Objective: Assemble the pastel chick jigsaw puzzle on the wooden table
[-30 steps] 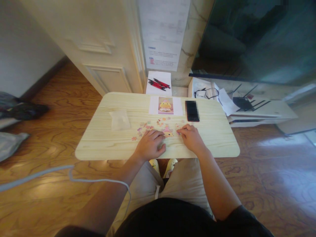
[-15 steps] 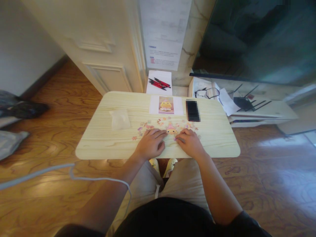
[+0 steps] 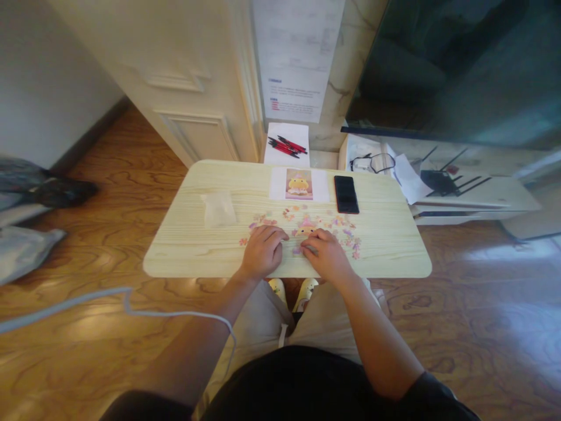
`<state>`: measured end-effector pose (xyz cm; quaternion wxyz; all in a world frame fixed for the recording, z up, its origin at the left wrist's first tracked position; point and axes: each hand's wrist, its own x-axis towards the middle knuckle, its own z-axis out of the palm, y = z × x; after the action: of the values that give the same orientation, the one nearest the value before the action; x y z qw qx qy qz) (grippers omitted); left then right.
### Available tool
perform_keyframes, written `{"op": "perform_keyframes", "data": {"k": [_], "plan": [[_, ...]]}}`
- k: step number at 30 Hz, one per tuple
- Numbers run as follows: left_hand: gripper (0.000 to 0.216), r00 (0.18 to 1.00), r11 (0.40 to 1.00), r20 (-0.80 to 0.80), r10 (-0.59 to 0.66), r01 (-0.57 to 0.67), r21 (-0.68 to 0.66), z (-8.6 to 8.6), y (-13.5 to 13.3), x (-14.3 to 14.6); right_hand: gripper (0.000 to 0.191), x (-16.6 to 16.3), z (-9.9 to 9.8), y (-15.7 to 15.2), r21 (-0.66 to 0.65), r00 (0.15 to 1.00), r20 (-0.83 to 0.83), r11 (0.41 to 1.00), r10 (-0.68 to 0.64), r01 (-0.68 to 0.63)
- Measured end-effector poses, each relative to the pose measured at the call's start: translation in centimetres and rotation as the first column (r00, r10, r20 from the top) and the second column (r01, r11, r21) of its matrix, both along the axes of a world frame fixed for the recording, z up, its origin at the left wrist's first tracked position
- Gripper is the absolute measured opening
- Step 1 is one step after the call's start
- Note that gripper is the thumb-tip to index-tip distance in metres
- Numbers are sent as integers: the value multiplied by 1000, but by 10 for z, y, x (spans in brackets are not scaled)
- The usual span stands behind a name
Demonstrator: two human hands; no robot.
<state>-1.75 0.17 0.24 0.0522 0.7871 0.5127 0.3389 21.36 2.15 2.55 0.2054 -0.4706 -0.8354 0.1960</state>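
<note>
Small jigsaw pieces (image 3: 350,244) in orange, pink and purple lie scattered on the pale wooden table (image 3: 184,245). Among them is a partly joined puzzle (image 3: 305,227) with a yellow face and a pink top. My left hand (image 3: 264,251) rests palm down at its left, fingers extended together and thumb apart, with nothing visible in it. My right hand (image 3: 328,257) covers the puzzle's lower right; its thumb and fingers pinch at a purple puzzle piece (image 3: 297,251) just below the face. Fingers partly hide that piece.
Behind the puzzle lies a sheet with a printed picture (image 3: 299,184) of a yellow character. A phone (image 3: 346,195) is at its right, a clear plastic bag (image 3: 219,210) at the left. Red pens (image 3: 287,146) lie beyond the table. A grey cable (image 3: 184,314) crosses near my left forearm.
My right hand has moved left, in below the yellow face, uncovering pieces at the right. My left hand has drawn slightly left off the joined part. The view has shifted a little.
</note>
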Motion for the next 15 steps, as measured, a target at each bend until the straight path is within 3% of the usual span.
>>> {"op": "perform_keyframes", "data": {"k": [4,10,15], "plan": [[25,999,1000,34,-22,21,20,1,-4,-3,18,28,2,9,-10,995,-30,995,-97,97],[39,965,972,-129,-229,219,-85,7,-20,0,23,74,1,17,-8,987,-14,987,-161,161],[46,944,957,-184,-275,251,-146,10,-32,3,31,97,3,17,-26,980,8,980,-198,198]]}}
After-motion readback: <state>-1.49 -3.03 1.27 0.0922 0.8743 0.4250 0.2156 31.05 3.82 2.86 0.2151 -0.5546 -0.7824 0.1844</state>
